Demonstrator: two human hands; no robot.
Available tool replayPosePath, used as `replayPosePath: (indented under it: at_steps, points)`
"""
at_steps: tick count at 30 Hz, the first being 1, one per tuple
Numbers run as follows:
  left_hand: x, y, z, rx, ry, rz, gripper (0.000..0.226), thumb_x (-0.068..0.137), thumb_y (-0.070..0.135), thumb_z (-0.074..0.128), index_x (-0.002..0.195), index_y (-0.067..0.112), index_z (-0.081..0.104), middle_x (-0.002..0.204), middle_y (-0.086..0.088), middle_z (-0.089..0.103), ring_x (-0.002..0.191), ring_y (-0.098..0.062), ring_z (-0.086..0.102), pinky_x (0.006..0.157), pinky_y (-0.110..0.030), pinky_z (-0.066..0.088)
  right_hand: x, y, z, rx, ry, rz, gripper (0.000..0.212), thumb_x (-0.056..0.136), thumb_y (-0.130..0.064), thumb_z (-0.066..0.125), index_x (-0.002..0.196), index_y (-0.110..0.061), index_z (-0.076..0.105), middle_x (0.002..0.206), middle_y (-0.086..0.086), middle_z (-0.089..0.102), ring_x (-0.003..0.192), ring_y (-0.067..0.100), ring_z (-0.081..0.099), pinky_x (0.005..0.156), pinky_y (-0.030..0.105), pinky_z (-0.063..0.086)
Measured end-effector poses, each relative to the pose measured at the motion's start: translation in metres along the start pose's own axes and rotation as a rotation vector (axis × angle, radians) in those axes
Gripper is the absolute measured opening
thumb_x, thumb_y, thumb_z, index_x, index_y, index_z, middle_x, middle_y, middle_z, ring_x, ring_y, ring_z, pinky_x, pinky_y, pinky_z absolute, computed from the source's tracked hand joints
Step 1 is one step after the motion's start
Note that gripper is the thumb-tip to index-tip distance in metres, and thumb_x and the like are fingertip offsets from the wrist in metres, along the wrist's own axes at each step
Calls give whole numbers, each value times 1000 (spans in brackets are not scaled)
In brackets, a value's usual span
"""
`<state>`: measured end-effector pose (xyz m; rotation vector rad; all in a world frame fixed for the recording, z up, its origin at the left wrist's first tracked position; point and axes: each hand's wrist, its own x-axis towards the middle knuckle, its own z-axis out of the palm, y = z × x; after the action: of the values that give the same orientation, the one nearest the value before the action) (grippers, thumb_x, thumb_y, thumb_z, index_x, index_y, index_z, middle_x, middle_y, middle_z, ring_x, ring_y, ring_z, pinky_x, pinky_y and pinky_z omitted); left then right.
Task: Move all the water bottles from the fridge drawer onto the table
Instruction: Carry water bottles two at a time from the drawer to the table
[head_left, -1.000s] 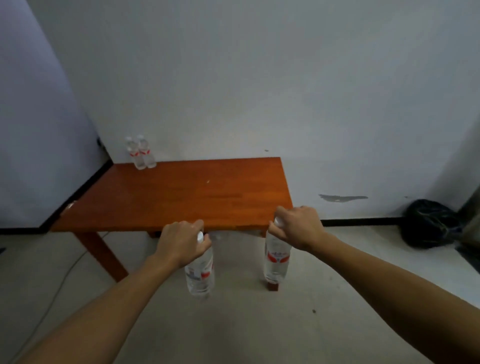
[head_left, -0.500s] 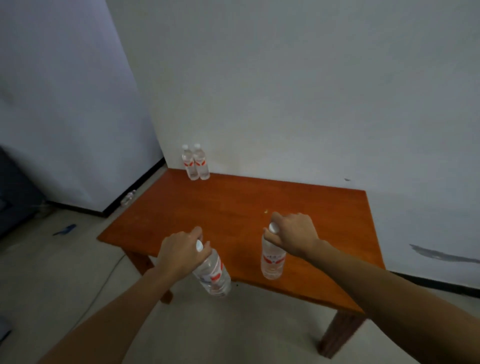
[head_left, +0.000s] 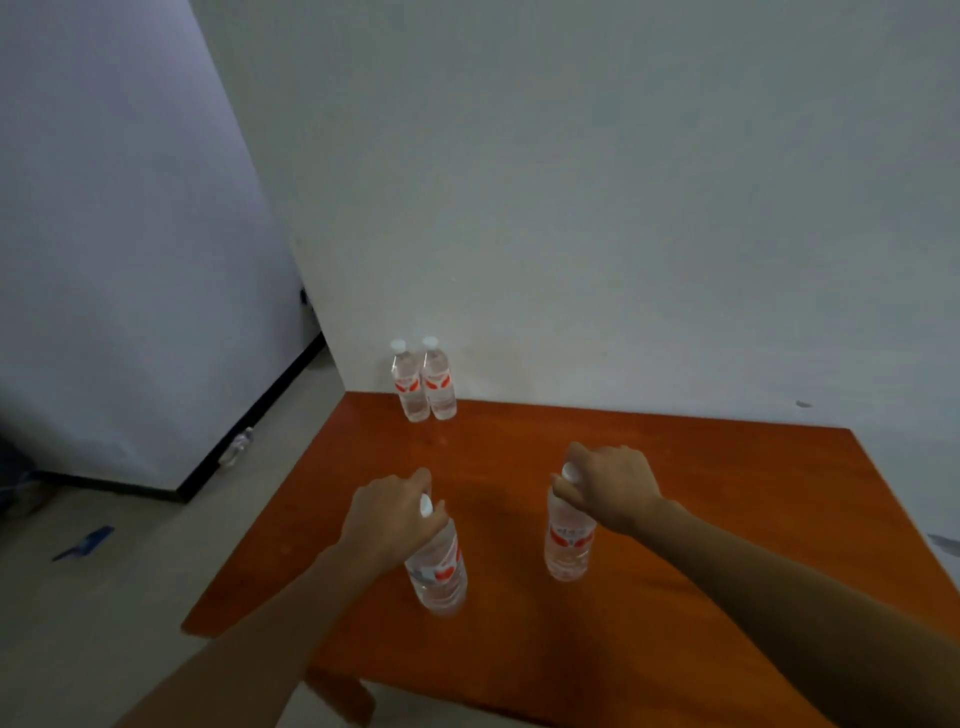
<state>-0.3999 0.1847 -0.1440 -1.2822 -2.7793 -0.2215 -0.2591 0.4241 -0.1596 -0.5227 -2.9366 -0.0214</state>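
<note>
clear bottles (head_left: 437, 566), white caps, red labels.

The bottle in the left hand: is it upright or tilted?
Tilted. The left hand grips the bottle near its cap, and its base leans toward the right, over the table.

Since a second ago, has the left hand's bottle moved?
Yes: the bottle in the left hand went from short of the table to over it.

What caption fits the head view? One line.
Left hand grips one bottle, right hand another, over the table; two bottles stand at back.
</note>
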Motion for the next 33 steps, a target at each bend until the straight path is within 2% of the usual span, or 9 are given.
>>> replayPosePath:
  at_steps: [2, 4, 8, 10, 15, 18, 21, 25, 33]
  points:
    - [33, -27, -5, -9, -6, 20, 25, 91, 49, 51, 93, 24, 52, 77, 9, 58, 66, -8, 57, 57, -19, 42, 31, -13, 4, 5, 5, 61, 40, 96, -59, 37, 100, -21, 50, 65, -10, 43, 51, 5, 36, 45, 21, 25]
    - [65, -50, -9, -9, -4, 26, 26, 90, 50, 51, 93, 24, 50, 77, 9, 56, 67, -9, 55, 58, -22, 39, 61, -23, 6, 24, 8, 106, 41, 96, -59, 39, 102, -21, 51, 71, -7, 50, 54, 8, 43, 45, 21, 27]
    - [122, -88, -7, -49, 15, 44, 29, 90, 46, 55, 101, 19, 55, 77, 8, 54, 68, -11, 53, 58, -23, 37, 129, -37, 12, 106, 31, 152, 41, 95, -56, 42, 108, -19, 54, 87, -2, 66, 68, 15, 60, 55, 26, 48]
    - [149, -104, -2, -104, 8, 33, 31, 90, 42, 57, 108, 17, 55, 79, 6, 54, 68, -11, 50, 55, -22, 33, 163, -42, 16, 128, 47, 152, 40, 96, -53, 43, 111, -19, 54, 95, 3, 69, 75, 21, 64, 63, 31, 53]
    - [217, -135, 24, -201, -78, 34, 26, 88, 37, 62, 107, 21, 56, 100, 1, 65, 76, -12, 52, 63, -23, 37, 249, -39, 46, 152, 57, 158, 38, 96, -51, 43, 117, -20, 52, 108, 4, 69, 86, 25, 66, 67, 31, 47]
    - [258, -149, 46, -232, -134, 54, 18, 87, 35, 63, 95, 25, 51, 95, 5, 61, 77, -12, 56, 59, -20, 36, 297, -38, 73, 152, 19, 128, 39, 97, -50, 43, 121, -21, 50, 115, 4, 66, 94, 26, 65, 71, 33, 47]
    - [292, -166, 68, -235, -211, 112, 22, 87, 38, 61, 99, 24, 48, 95, 5, 58, 81, -16, 59, 63, -26, 40, 338, -36, 98, 182, -10, 109, 39, 97, -48, 45, 124, -20, 49, 118, 6, 64, 101, 28, 63, 77, 35, 46]
    - [323, -180, 91, -268, -217, 142, 22, 88, 36, 61, 99, 26, 44, 97, 9, 51, 78, -13, 54, 62, -22, 37, 381, -33, 125, 203, -36, 85, 39, 97, -48, 44, 124, -20, 49, 116, 7, 63, 100, 29, 62, 77, 35, 46]
    - [355, -187, 109, -264, -194, 184, 23, 91, 32, 58, 105, 18, 46, 110, 0, 52, 80, -13, 46, 64, -24, 35, 421, -33, 152, 176, -22, 37, 37, 96, -47, 44, 120, -20, 48, 108, 6, 62, 93, 27, 62, 70, 34, 45]
